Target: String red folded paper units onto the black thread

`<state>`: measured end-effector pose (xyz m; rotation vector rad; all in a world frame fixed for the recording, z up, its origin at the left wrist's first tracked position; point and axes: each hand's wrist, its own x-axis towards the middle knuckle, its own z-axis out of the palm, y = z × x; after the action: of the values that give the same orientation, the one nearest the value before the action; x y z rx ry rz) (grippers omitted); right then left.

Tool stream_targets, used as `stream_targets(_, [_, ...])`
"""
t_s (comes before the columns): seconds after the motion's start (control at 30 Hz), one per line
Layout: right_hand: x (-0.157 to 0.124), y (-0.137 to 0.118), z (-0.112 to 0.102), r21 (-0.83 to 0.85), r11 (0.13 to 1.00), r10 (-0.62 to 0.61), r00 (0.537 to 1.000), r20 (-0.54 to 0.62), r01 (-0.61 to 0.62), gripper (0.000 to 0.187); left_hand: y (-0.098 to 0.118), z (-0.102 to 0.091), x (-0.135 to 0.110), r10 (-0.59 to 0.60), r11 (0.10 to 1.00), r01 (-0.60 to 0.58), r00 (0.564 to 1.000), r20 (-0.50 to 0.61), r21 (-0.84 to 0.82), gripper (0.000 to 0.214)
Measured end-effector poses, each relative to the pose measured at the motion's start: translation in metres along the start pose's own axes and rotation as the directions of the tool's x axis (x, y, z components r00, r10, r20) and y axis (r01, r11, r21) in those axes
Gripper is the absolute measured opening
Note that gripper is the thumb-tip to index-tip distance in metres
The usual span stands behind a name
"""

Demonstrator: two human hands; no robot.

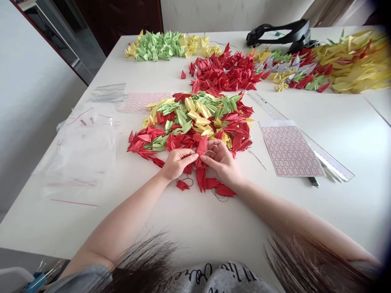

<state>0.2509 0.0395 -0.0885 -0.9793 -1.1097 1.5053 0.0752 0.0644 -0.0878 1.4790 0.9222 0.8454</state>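
Between my two hands is a red folded paper crane (201, 147), standing upright at the near edge of a mixed pile. My left hand (177, 164) pinches its lower left side between thumb and fingers. From the other side, my right hand (224, 163) grips it with thumb and curled fingers. Behind it spreads the pile of red, green and yellow paper cranes (200, 118). Closer to me, several red cranes (224, 190) lie with loops of dark thread (220, 198) around them. A needle (257, 159) lies right of the pile.
Clear plastic bags (88, 146) cover the table's left part. To the right, a label sheet (290, 148) overlaps a clear ruler (334, 160), near a dark-tipped tool (313, 182). Farther back are red cranes (226, 69), green cranes (159, 45), yellow cranes (357, 61) and a black headset-like strap (277, 32).
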Motion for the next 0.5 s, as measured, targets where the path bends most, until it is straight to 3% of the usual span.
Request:
stream_targets(0.13, [0.0008, 0.0048, -0.0014, -0.07, 0.995, -0.07, 0.995, -0.064, 0.066, 0.047, 0.0005, -0.0001, 0.0004, 0.008, 1.0, -0.008, 1.0, 0.0, -0.007, 0.033])
stream_targets(0.37, [-0.0008, 0.0022, -0.0045, -0.191, 0.979, -0.046, 0.993, 0.107, 0.066, 0.024, -0.0028, 0.0008, 0.0006, 0.061, 0.998, -0.061, 0.998, -0.005, -0.014, 0.028])
stream_targets(0.5, [0.0004, -0.0019, -0.0082, -0.173, 0.984, -0.013, 0.995, 0.101, 0.031, 0.025, -0.0029, 0.001, -0.0003, 0.066, 0.997, -0.066, 0.998, -0.011, -0.034, 0.024])
